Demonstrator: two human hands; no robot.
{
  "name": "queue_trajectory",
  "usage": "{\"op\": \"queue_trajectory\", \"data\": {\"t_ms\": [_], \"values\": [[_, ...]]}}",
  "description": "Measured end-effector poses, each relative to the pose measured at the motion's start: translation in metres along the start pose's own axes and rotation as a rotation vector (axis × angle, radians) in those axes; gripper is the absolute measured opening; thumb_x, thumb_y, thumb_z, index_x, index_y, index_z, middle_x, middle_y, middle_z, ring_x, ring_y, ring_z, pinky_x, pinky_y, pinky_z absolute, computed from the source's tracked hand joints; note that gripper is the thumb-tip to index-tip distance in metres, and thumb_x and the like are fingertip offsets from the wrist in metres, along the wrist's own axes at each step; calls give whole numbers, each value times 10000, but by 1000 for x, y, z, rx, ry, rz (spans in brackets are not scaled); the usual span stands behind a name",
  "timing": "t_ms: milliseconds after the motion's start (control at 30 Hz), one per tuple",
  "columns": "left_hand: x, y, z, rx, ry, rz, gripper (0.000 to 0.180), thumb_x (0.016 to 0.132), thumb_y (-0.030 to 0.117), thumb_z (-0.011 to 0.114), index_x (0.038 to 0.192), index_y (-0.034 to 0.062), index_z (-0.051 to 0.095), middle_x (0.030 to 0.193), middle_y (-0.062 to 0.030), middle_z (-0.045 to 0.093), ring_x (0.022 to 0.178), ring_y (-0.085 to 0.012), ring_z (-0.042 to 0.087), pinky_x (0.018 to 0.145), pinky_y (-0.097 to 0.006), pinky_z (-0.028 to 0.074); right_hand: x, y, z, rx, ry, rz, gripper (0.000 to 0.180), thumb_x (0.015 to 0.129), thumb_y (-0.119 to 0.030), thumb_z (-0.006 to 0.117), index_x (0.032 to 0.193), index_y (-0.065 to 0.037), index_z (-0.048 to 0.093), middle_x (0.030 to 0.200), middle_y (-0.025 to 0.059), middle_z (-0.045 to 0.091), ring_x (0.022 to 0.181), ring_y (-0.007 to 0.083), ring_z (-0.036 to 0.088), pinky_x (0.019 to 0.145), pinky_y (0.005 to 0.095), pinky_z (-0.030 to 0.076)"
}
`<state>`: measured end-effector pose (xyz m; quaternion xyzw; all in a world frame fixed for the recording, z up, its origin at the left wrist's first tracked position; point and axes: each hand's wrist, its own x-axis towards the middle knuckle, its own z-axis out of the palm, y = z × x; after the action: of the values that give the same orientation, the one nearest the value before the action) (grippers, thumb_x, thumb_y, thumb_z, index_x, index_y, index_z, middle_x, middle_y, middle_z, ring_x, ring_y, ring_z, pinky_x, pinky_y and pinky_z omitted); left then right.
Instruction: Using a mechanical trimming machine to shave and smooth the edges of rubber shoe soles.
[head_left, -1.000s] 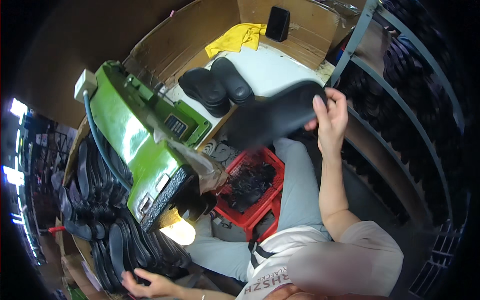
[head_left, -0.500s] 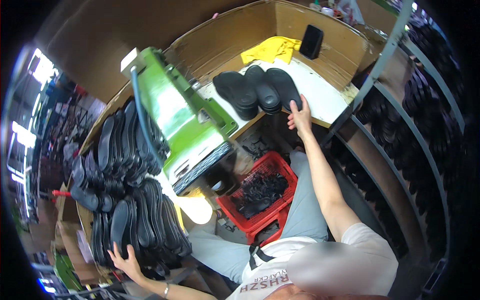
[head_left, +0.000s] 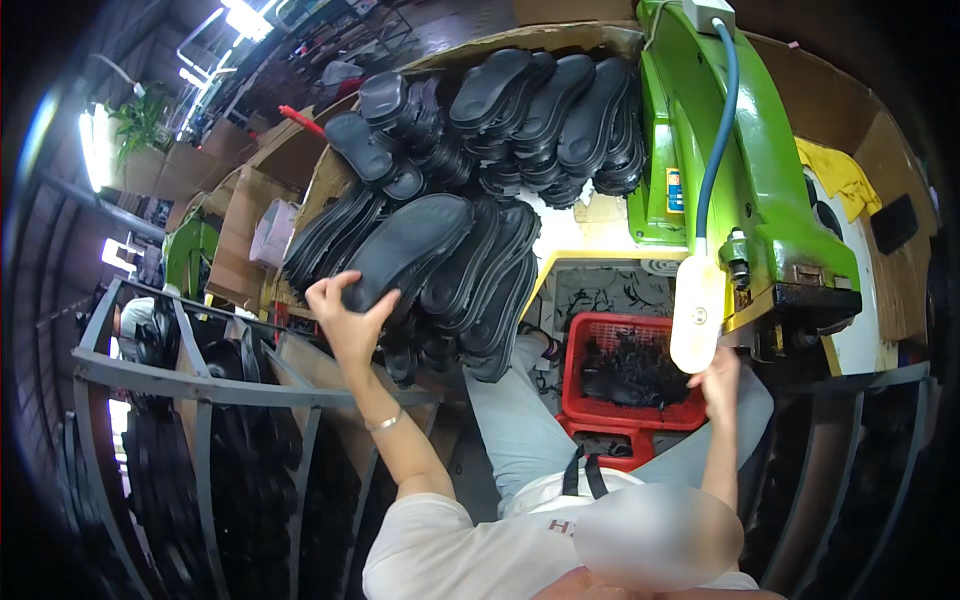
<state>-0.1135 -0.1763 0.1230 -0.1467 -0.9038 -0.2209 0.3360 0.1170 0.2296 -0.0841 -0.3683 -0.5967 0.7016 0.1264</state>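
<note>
My left hand (head_left: 350, 315) has its thumb and fingers on either side of the near end of a black shoe sole (head_left: 415, 235). This sole lies tilted on top of stacked soles (head_left: 490, 285) on the work surface left of a green machine (head_left: 690, 150). My right hand (head_left: 718, 385) is beside the lower end of a glowing lamp (head_left: 697, 315), above the right rim of a red plastic basket (head_left: 635, 415). The lamp partly covers its fingers, so whether they hold anything is hidden. Black scraps (head_left: 630, 375) fill the basket.
More sole stacks (head_left: 545, 115) stand along the back by a cardboard wall. To the right of the machine lie a yellow cloth (head_left: 835, 175) and a dark phone-like object (head_left: 893, 222). Grey metal racks (head_left: 250, 392) with dark soles flank me.
The view has turned left. My left hand now grips the end of a top sole. My right hand has left the soles on the white tabletop and come near the lamp.
</note>
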Motion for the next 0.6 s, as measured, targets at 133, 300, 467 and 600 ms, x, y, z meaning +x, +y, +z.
{"op": "queue_trajectory", "data": {"t_ms": [133,300,467,600], "values": [[-14,88,-42,-179,-142,220,525,392,98,843,873,82,633,962,-85,471,896,-251,493,804,-368,427,-44,-8,46,340,-554,-59,600,874,-344,607,1280,51,409,919,156,614,731,182,624,655,319,547],[-58,147,22,-765,-720,527,543,454,183,885,945,108,665,1026,-114,514,987,-289,522,836,-369,450,-61,-27,19,659,-656,10,523,760,-160,716,1188,64,514,1103,109,608,975,164,587,861,307,481],[-164,207,100,-1701,-713,-302,835,656,178,836,1299,-46,353,1221,-135,503,1026,-203,534,899,-336,447,-104,-10,-27,602,-413,179,494,699,54,684,1168,52,529,1062,119,632,938,198,621,861,325,496],[-195,261,116,-1385,-992,-484,179,837,108,661,957,-20,624,743,-7,620,585,-45,503,530,-194,407,-133,24,-31,631,-191,116,578,704,59,690,1240,25,476,1151,117,582,1064,214,563,934,361,449]]}}
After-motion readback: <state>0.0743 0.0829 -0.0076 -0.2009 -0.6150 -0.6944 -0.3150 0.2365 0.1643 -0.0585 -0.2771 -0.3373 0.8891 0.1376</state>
